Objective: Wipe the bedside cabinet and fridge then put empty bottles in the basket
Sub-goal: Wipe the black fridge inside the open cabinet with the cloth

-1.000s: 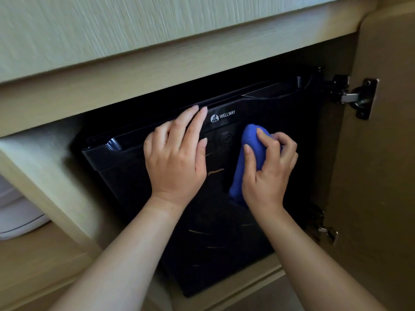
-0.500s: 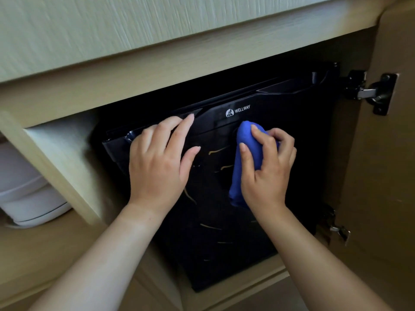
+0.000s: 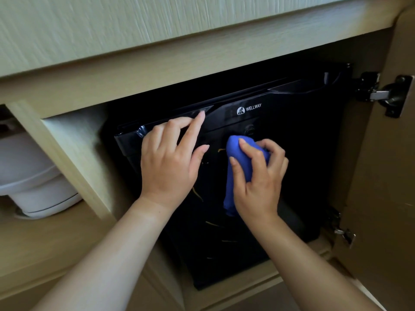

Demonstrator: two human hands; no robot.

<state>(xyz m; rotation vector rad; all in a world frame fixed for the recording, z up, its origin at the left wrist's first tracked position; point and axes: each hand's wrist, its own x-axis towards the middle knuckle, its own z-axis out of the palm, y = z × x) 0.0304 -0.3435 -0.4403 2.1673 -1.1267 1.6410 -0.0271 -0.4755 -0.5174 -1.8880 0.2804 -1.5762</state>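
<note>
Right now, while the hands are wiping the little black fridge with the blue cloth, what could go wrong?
1. The left hand rests spread at the top edge of the fridge door. If the door swings, its fingers might get pinched.
2. The right hand bunches the cloth into a lump, so it may miss the yellowish streaks lower down.
3. The open cupboard door's hinge sticks out near the right arm and could scrape it.

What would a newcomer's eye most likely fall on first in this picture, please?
Probably the blue cloth, bunched in the right hand against the black fridge door at centre. Next, the left hand spread flat on the door's upper left, just below the white WELLWAY logo.
</note>
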